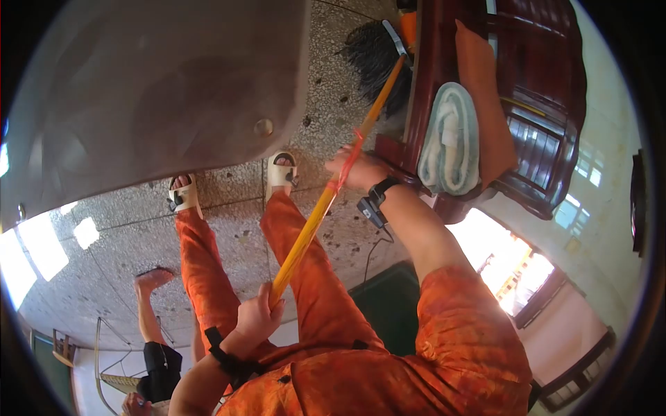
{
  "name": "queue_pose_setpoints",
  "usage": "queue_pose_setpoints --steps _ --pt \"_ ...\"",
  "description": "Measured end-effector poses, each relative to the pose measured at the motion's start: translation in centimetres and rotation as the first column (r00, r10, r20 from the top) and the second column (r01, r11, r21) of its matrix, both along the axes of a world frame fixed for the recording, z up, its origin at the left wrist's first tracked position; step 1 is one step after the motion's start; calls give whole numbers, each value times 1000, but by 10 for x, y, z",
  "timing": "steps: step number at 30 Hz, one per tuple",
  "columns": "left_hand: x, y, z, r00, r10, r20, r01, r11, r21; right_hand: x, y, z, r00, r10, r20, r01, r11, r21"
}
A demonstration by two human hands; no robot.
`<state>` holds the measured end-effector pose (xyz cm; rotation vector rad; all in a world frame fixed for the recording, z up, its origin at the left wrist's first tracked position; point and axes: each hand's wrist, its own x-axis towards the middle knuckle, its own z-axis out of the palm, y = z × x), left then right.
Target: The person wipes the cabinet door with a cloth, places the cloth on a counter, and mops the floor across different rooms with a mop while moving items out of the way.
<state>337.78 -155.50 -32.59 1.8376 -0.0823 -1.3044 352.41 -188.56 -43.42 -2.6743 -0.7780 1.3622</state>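
A broom's yellow handle runs diagonally from the lower middle up to a dark bristle head on the speckled floor. Near the handle's lower end, my left hand is closed round it. Further up, my right hand holds the handle beside a red tie wound on it. The handle partly hides the right fingers. The bristles lie next to the base of a dark red wooden bench.
A rolled striped towel lies on the bench. A large brown covered surface fills the upper left. Another person's bare leg shows at the lower left, near a metal-framed chair. A dark green object stands right of my legs.
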Motion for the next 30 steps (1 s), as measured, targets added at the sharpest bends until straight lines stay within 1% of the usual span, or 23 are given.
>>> queue_pose_setpoints --steps 2,3,5,7,8,9,10,12,13,15,17,19,20,21,22,23,25,26,27,29,30 --pt "7 13 1 987 -156 36 152 984 94 -9 8 -7 994 -68 88 61 995 81" --pt "18 25 6 983 -182 -4 181 975 129 -14 16 -10 993 -77 89 70 994 79" --pt "28 56 18 982 -190 16 183 962 202 -28 46 -18 941 -273 200 198 923 329" --pt "36 90 33 966 -258 0 248 931 266 -32 77 -11 927 -312 207 196 876 441" --pt "36 106 41 956 -293 -9 282 911 302 -35 90 -10 934 -289 209 188 897 401" --pt "41 114 53 955 -295 -5 283 911 301 -38 102 -8 940 -266 214 177 916 361" --pt "47 122 66 959 -283 -2 268 904 332 -38 113 -3 938 -265 222 174 916 360" --pt "49 138 85 964 -265 11 243 900 362 -40 136 12 950 -282 136 217 905 365" --pt "47 147 94 966 -258 33 224 891 395 -41 147 22 949 -281 141 214 906 364" --pt "38 169 111 968 -243 66 193 883 429 -42 171 40 943 -312 112 240 876 419" --pt "25 203 126 975 -220 18 173 809 562 -67 208 27 941 -304 146 205 860 467" --pt "18 243 153 962 -251 -103 262 763 590 -76 249 44 953 -291 79 205 816 540" --pt "-2 272 157 963 -251 -100 260 759 598 -89 278 44 965 -264 5 224 828 513" --pt "-25 306 157 987 -162 -12 139 804 579 -100 302 44 969 -237 -64 238 841 487" --pt "-39 330 158 995 -68 73 17 837 547 -99 316 56 979 -190 -77 202 820 535" --pt "-40 344 160 994 -73 82 15 834 552 -94 328 71 986 -143 -89 168 797 580" --pt "-41 363 163 988 -74 137 -10 849 528 -89 342 85 989 -124 -85 150 799 583" --pt "-44 371 160 986 -115 123 29 836 549 -89 348 89 991 -100 -85 131 804 580" --pt "-49 376 152 984 -119 134 28 840 542 -96 353 81 992 -106 -74 130 809 574" --pt "-59 378 135 968 -214 129 88 777 624 -121 357 38 992 -86 89 17 809 588" --pt "-51 368 133 969 -245 42 152 717 680 -132 354 19 969 -75 237 -75 821 566"
